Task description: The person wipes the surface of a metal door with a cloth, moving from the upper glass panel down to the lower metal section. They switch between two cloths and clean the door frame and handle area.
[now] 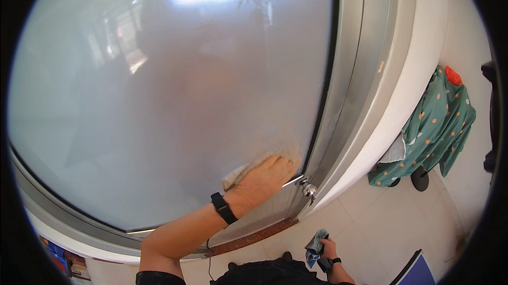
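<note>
My left hand (pixel 260 180) presses a beige cloth (pixel 242 172) against the lower right part of a frosted glass door pane (pixel 178 106). The fingers are bent over the cloth, and a black strap circles that wrist. Just right of the hand is a round metal door knob (pixel 308 188) with a key in it. Lower down, beside my body, my right hand (pixel 328 247) grips a bunched teal and blue cloth (pixel 316 243). This second cloth hangs away from the glass.
A metal door frame (pixel 353 74) borders the pane. To the right, a green dotted cover (pixel 432 126) drapes over a stand with a dark base (pixel 420 178). A blue panel (pixel 416 271) stands lower right. A thin cable (pixel 209 263) runs down near my body to the tiled floor (pixel 357 221).
</note>
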Demonstrator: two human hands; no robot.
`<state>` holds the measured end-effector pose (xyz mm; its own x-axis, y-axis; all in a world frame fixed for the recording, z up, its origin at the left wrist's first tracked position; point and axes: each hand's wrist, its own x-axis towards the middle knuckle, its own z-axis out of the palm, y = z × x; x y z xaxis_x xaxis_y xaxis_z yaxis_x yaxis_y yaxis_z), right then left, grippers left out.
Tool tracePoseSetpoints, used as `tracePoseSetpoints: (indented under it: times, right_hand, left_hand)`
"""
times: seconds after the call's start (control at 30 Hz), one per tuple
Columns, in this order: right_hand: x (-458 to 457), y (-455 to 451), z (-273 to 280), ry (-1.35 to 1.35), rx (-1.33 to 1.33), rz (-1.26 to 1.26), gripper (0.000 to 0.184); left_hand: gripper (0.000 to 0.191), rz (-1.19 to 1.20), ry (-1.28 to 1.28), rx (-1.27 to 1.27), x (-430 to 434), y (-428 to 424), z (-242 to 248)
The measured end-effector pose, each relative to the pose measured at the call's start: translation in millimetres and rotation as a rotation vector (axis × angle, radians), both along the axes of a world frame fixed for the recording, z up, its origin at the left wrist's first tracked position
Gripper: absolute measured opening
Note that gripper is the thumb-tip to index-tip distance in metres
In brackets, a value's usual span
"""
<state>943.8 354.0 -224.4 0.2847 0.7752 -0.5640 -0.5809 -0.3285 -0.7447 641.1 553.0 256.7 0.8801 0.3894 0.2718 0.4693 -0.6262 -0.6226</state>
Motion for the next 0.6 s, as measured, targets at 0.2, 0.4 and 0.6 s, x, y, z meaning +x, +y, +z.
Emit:
tracePoseSetpoints:
  times: [0.2,0.4,0.6]
  right_hand:
    - [20.8,-33.8,-11.1,0.023,0.013,-0.051,0.033]
    - [35.7,-49.9,-24.0,0.007,-0.043,-0.127,0.032]
    - [35.7,-54.0,-12.1,0.069,-0.039,-0.183,0.033]
  left_hand:
    - [0.057,-0.014,-0.363,0.234,7.5,13.8,47.5]
    - [0.058,-0.083,-0.597,0.545,52.3,56.6,106.8]
    - [0.057,-0.142,-0.453,0.184,92.3,53.5,-13.1]
